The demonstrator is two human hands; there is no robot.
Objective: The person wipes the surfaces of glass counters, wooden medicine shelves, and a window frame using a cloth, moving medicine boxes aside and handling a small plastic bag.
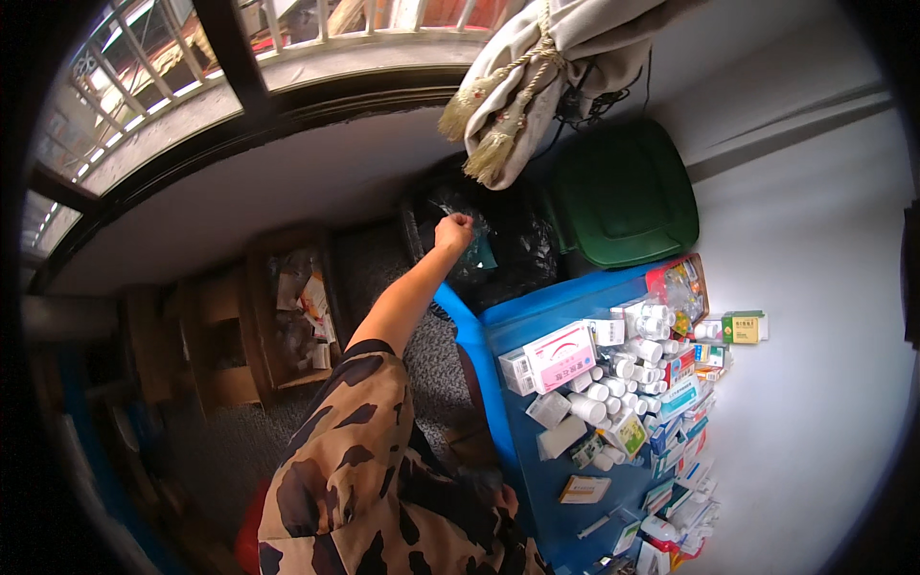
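Observation:
My left hand [454, 231] reaches out over a trash bin lined with a black plastic bag [528, 244], its fingers curled. A teal, thin piece [483, 253] shows just beside and below the fingers; whether the hand touches it is unclear. The bin's green lid [625, 198] stands swung back on the right. Of my right hand [508, 499], only a small part shows low in the view, near the table's edge, mostly hidden by the patterned sleeve; what it holds cannot be seen.
A blue-edged table [517, 431] carries many white bottles [589, 408], medicine boxes [560, 356] and a syringe [598, 525]. Cardboard boxes [251, 384] stand on the floor at left, one with packaging inside. A tied curtain [503, 122] hangs above the bin, beside a barred window.

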